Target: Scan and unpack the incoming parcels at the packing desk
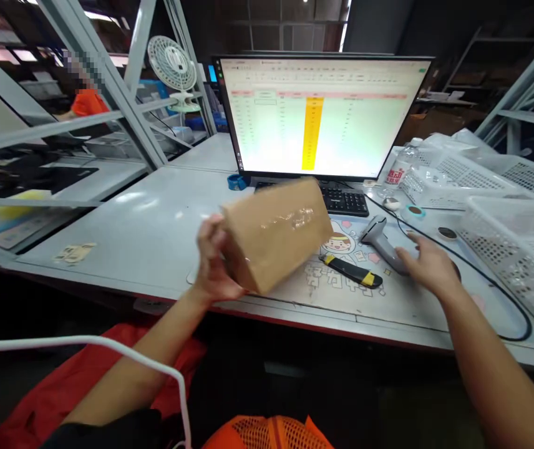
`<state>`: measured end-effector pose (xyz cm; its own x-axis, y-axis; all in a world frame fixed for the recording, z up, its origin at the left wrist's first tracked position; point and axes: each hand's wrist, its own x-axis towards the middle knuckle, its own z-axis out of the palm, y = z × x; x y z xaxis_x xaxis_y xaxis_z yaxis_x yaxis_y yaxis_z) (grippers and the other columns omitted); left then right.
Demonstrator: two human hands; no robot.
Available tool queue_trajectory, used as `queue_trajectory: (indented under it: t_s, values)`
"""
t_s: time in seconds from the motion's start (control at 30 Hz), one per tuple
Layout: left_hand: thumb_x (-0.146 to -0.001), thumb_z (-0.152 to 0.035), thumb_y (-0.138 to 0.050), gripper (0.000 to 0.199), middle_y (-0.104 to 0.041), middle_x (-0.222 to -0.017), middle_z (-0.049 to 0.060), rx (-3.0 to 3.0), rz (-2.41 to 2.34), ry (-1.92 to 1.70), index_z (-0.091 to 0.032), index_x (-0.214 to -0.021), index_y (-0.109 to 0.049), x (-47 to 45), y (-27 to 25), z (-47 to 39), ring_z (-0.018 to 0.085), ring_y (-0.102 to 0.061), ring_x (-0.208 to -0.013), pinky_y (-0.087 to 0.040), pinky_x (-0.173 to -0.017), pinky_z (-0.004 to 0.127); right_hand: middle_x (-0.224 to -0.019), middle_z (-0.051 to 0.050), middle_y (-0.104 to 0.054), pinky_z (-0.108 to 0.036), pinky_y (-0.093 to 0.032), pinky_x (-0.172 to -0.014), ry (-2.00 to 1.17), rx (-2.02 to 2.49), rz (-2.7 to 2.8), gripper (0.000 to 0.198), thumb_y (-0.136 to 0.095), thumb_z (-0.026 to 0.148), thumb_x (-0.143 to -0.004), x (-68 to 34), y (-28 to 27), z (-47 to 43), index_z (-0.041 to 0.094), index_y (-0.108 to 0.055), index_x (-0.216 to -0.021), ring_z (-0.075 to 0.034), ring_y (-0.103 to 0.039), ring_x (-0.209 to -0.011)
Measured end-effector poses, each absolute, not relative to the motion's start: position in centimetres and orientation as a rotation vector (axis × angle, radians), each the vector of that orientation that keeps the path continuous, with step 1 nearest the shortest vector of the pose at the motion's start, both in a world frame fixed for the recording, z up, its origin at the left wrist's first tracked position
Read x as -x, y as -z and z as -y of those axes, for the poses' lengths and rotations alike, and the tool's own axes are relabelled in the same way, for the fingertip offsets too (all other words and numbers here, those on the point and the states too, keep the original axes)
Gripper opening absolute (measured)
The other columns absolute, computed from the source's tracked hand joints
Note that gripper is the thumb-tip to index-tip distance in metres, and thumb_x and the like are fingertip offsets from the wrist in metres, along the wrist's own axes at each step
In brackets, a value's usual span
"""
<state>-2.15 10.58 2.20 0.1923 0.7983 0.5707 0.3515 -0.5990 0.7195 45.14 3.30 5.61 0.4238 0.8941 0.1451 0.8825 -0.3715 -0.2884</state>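
Observation:
A brown cardboard box (pixel 281 234) with shiny clear tape on it is tilted over the front of the desk. My left hand (pixel 215 262) grips its left end, fingers and thumb around the edge. At the right, my right hand (pixel 428 265) is closed over the handle of a grey barcode scanner (pixel 382 243), which lies on the printed desk mat (pixel 323 287). Some of its fingers are hidden beneath the palm. Between the box and the scanner rests a black and yellow utility knife (pixel 351 270).
A monitor (pixel 327 118) showing a spreadsheet stands behind a black keyboard (pixel 346 201). White perforated baskets (pixel 519 249) and a plastic bottle (pixel 400 168) line the right side. The scanner's black cable (pixel 482 277) loops across the mat. Another person's orange sleeve (pixel 88 103) shows far left.

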Motion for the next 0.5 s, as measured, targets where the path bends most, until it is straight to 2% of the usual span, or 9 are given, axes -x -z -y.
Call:
queue_trajectory:
  t_s: [0.07, 0.1, 0.13, 0.17, 0.23, 0.33, 0.43, 0.5]
  values:
    - [-0.055, -0.071, -0.098, 0.126, -0.032, -0.167, 0.005, -2.436, -0.923, -1.368, -0.05, -0.163, -0.036, 2.7, -3.1, -9.4, 0.051, -0.026, -0.158, -0.021, -0.128, 0.073, -0.151, -0.028, -0.058, -0.049, -0.046, -0.114, -0.1, 2.48, 1.635, 0.067, -0.055, 0.048, -0.104, -45.2, -3.6, -5.0, 0.005, -0.05, -0.155, -0.042, -0.057, -0.138]
    - [-0.052, -0.066, -0.101, 0.132, -0.028, -0.169, 0.003, -2.641, -0.815, -1.343, -0.057, -0.163, -0.03, 2.9, -3.4, -8.7, 0.051, -0.024, -0.159, -0.017, -0.13, 0.073, -0.147, -0.028, -0.06, -0.048, -0.048, -0.111, -0.106, 2.511, 1.691, 0.067, -0.055, 0.05, -0.104, -44.8, -2.9, -5.6, 0.005, -0.051, -0.153, -0.042, -0.059, -0.136]
    - [-0.055, -0.061, -0.101, 0.133, -0.025, -0.171, 0.001, -2.814, -0.705, -1.309, -0.061, -0.164, -0.023, 3.2, -3.7, -8.0, 0.049, -0.024, -0.16, -0.017, -0.13, 0.072, -0.143, -0.028, -0.062, -0.048, -0.05, -0.107, -0.109, 2.534, 1.744, 0.065, -0.055, 0.051, -0.104, -44.4, -2.4, -6.0, 0.005, -0.052, -0.15, -0.042, -0.061, -0.132]
    - [-0.062, -0.056, -0.099, 0.132, -0.022, -0.173, 0.0, -2.939, -0.611, -1.269, -0.062, -0.165, -0.017, 3.3, -3.9, -7.4, 0.047, -0.025, -0.16, -0.019, -0.131, 0.07, -0.139, -0.028, -0.064, -0.047, -0.051, -0.104, -0.109, 2.559, 1.778, 0.062, -0.055, 0.051, -0.104, -43.8, -2.2, -6.3, 0.005, -0.055, -0.145, -0.041, -0.063, -0.129]
    - [-0.072, -0.044, -0.094, 0.128, -0.014, -0.178, 0.001, -3.028, -0.529, -1.22, -0.056, -0.169, -0.011, 3.4, -4.1, -6.4, 0.042, -0.023, -0.162, -0.021, -0.132, 0.063, -0.133, -0.027, -0.066, -0.044, -0.053, -0.099, -0.108, 2.623, 1.772, 0.053, -0.056, 0.046, -0.104, -42.7, -2.4, -6.9, 0.005, -0.059, -0.137, -0.039, -0.065, -0.126]
    - [-0.078, -0.037, -0.089, 0.126, -0.005, -0.181, 0.006, -3.05, -0.529, -1.207, -0.048, -0.172, -0.006, 3.4, -3.7, -5.7, 0.041, -0.019, -0.164, -0.019, -0.132, 0.062, -0.125, -0.027, -0.069, -0.042, -0.054, -0.094, -0.151, 2.701, 1.665, 0.044, -0.06, 0.035, -0.1, -41.5, -3.7, -8.0, 0.005, -0.062, -0.131, -0.038, -0.068, -0.119]
    - [-0.076, -0.035, -0.091, 0.126, -0.01, -0.181, 0.006, -3.028, -0.527, -1.284, -0.05, -0.172, -0.01, 3.6, -2.6, -5.6, 0.042, -0.023, -0.163, -0.022, -0.131, 0.063, -0.105, -0.023, -0.074, -0.038, -0.055, -0.08, -0.356, 2.631, 1.574, 0.035, -0.064, 0.034, -0.096, -41.7, -6.4, -8.9, 0.006, -0.067, -0.117, -0.032, -0.073, -0.096]
    - [-0.075, -0.03, -0.091, 0.126, -0.016, -0.18, 0.005, -3.016, -0.511, -1.364, -0.051, -0.171, -0.013, 3.8, -1.8, -5.5, 0.041, -0.026, -0.162, -0.024, -0.131, 0.062, -0.09, -0.017, -0.073, -0.035, -0.053, -0.067, -0.527, 2.498, 1.478, 0.031, -0.062, 0.038, -0.097, -42.4, -9.3, -9.0, 0.009, -0.068, -0.106, -0.025, -0.071, -0.076]
